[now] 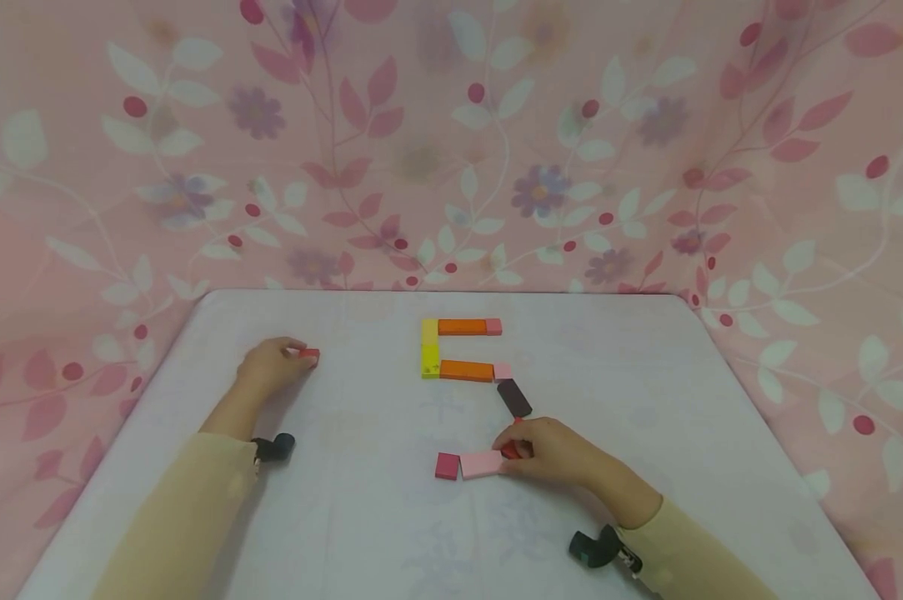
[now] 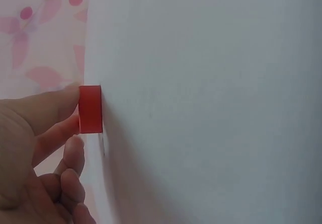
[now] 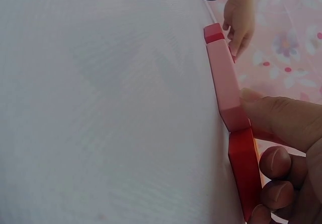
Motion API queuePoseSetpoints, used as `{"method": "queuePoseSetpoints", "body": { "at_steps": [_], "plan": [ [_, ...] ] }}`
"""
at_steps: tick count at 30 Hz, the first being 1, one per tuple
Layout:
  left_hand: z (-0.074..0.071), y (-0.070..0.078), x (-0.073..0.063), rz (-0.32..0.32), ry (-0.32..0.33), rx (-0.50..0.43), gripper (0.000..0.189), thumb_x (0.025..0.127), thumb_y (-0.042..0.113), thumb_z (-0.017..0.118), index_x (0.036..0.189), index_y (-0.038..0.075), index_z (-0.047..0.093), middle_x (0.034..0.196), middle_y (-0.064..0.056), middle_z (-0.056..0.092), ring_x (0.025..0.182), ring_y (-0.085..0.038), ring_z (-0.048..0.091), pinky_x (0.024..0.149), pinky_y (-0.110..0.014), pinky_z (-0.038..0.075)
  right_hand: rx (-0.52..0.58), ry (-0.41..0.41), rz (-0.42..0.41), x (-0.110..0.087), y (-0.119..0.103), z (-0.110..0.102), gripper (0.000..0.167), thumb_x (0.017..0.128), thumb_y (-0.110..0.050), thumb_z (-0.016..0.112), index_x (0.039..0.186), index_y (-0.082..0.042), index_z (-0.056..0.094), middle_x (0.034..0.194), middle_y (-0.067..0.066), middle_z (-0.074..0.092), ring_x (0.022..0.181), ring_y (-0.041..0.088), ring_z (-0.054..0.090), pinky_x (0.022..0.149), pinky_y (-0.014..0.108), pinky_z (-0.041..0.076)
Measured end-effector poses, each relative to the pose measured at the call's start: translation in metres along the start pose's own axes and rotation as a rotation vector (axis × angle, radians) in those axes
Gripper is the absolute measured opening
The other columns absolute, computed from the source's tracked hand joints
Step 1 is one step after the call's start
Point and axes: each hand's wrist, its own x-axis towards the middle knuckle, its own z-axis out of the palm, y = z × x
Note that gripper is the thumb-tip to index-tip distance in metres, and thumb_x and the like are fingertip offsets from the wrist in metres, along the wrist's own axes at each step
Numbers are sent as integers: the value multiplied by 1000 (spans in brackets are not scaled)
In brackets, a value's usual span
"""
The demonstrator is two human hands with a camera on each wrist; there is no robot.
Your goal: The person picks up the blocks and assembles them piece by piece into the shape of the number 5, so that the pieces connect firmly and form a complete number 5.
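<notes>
At the table's left side, my left hand (image 1: pixel 271 365) pinches a small red block (image 1: pixel 311 357) between thumb and fingers, also seen as a red block (image 2: pixel 90 109) in the left wrist view. My right hand (image 1: pixel 552 450) bends over a longer red block (image 3: pixel 245 171), its fingers along that block's side. Its thumb touches a long pink block (image 3: pixel 225 78) that meets the red one end to end. Beyond the pink block lies a crimson square block (image 1: pixel 447 466). Just above the right hand, a black block (image 1: pixel 514 398) lies slanted.
Two yellow blocks (image 1: pixel 430 360) form an upright stroke. An upper orange block (image 1: pixel 462 327) and a lower orange block (image 1: pixel 466 371) run rightward from it, ending in small pink blocks (image 1: pixel 502 372). A floral curtain (image 1: pixel 451 167) hangs behind the white table (image 1: pixel 646 375).
</notes>
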Motion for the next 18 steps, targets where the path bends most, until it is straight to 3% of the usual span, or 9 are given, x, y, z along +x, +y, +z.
{"method": "queuePoseSetpoints", "body": {
  "at_steps": [12,18],
  "plan": [
    [26,38,-27,158,-137,-5,42,89,33,76,123,9,70,100,-11,66,89,-26,58,76,-40,46,-6,-15,42,-1,-2,-1,23,87,-35,79,109,-30,75,73,-16,54,72,6,51,62,24,43],
    [37,59,-42,216,-153,17,36,86,28,79,118,11,73,100,-10,66,91,-26,59,78,-42,48,-9,-16,55,-1,-3,-2,24,87,-37,79,110,-31,74,75,-16,55,74,7,52,63,25,44]
  ]
}}
